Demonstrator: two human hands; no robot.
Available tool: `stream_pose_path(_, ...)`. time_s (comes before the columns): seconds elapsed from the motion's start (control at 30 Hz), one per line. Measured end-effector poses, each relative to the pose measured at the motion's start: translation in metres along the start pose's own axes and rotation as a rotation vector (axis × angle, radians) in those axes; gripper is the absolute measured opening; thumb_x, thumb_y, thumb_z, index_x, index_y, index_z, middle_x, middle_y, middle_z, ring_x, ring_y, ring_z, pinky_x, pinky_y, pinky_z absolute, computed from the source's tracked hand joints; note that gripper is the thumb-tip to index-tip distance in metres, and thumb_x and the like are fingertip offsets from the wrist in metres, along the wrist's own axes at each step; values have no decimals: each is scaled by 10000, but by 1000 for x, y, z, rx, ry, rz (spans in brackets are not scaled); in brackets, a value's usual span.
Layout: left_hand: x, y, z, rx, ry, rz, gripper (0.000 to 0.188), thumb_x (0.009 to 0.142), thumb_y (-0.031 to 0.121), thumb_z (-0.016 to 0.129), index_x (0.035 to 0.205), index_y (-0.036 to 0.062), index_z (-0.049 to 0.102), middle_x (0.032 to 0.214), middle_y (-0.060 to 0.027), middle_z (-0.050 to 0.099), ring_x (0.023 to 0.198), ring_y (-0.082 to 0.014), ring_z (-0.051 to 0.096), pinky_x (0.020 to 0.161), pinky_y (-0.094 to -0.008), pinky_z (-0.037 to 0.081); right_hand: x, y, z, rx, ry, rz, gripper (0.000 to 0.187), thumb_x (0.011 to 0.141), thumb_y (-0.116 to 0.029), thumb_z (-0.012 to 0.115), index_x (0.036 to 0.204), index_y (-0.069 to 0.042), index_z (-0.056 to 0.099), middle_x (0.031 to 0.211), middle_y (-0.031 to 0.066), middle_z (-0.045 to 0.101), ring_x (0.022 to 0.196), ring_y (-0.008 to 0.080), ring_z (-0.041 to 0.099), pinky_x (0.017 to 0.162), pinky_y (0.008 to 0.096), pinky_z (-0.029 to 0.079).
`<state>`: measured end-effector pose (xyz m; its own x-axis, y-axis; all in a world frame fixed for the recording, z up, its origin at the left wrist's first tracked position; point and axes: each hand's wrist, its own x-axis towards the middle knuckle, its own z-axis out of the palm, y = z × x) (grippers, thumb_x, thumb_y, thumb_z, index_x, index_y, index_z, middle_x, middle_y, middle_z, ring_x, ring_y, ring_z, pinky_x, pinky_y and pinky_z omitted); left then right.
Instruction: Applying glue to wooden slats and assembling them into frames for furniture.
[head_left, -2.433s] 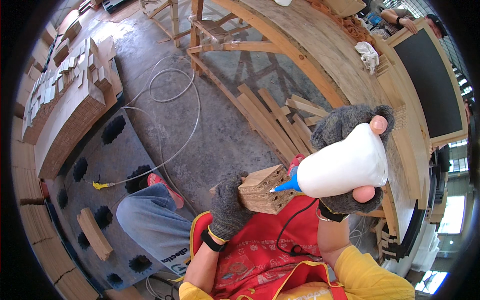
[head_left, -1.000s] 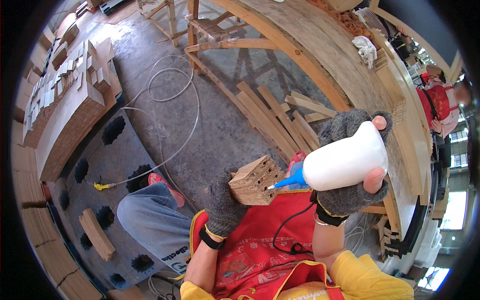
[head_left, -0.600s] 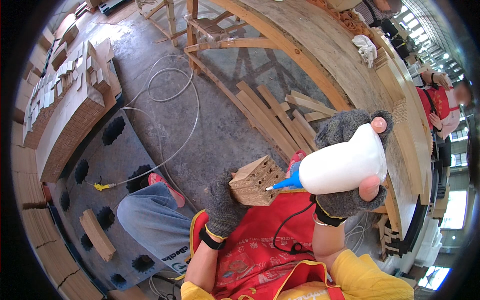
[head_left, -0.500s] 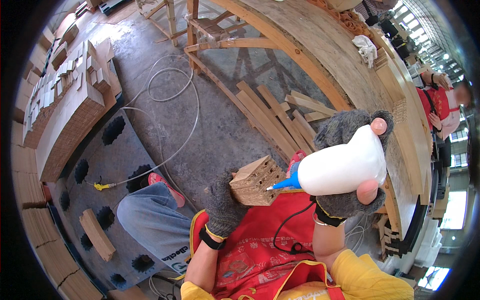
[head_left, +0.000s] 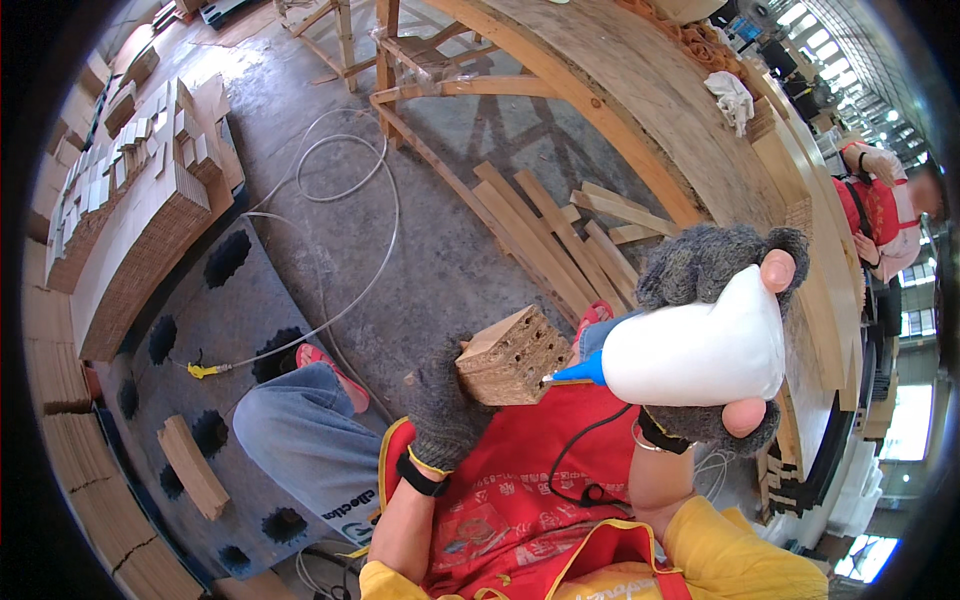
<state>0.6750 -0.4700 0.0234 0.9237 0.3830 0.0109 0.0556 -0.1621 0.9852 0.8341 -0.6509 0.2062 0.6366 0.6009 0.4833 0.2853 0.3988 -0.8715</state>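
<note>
In a dark grey knitted glove, my left hand (head_left: 445,412) is closed around a bundle of chipboard strips (head_left: 510,358). The bundle's end, dotted with small drilled holes, faces right. My right hand (head_left: 700,265), its glove leaving the thumb and a fingertip bare, grips a white squeeze bottle (head_left: 690,348) lying nearly sideways. A blue nozzle (head_left: 580,372) points left from the bottle, its pale tip at a lower hole in the end face. Whether the tip enters the hole cannot be made out. Both hands are above my red apron (head_left: 510,500).
Stacked boards (head_left: 150,240) stand on the left beside a dark panel with holes (head_left: 260,480). A thin hose (head_left: 395,220) loops over the floor. Loose timber strips (head_left: 540,230) lie under the long workbench (head_left: 640,90). A co-worker (head_left: 885,210) is at the far right.
The bottle and my right hand have shifted slightly right and down. The nozzle tip now sits at a different spot, low on the end face. The bundle has turned and risen a little.
</note>
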Motion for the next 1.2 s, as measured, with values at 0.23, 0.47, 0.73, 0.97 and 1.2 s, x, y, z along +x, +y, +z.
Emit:
stream_pose_path(0.23,1,-4,0,-133,14,-67,408,900,47,669,1236,46,437,1208,-109,573,1147,-234,600,994,-398,531,-2,8,5,-357,111,-186,775,758,-575,771,1332,-152,466,1020,-56,695,960,75,597,931,238,321)
stream_pose_path(0.47,0,-7,-2,-36,11,-77,254,1002,135,540,1227,49,462,1222,-110,563,1186,-259,580,1016,-439,519,-19,11,4,-511,162,-16,708,697,-652,793,1230,-220,617,939,-110,690,926,47,597,893,242,357)
stream_pose_path(0.73,2,-7,0,16,38,-82,312,954,17,569,1242,48,453,1204,-99,572,1167,-225,587,1020,-407,516,-1,-4,51,-391,361,-95,752,717,-512,813,1314,-167,515,1005,-11,688,926,125,622,842,309,415)
stream_pose_path(0.97,2,-7,-5,86,5,-16,392,887,9,661,1225,52,467,1158,-87,595,1092,-201,599,954,-350,520,-23,-14,77,-316,112,-78,740,761,-370,807,1351,-128,432,961,88,677,913,226,639,771,384,470)
stream_pose_path(1.2,3,-3,3,-98,61,-64,459,830,-47,703,1213,45,467,1134,-90,593,1061,-207,606,927,-354,531,7,12,25,407,-109,-278,968,703,-279,895,1414,-156,249,1027,195,630,906,341,647,637,496,517)
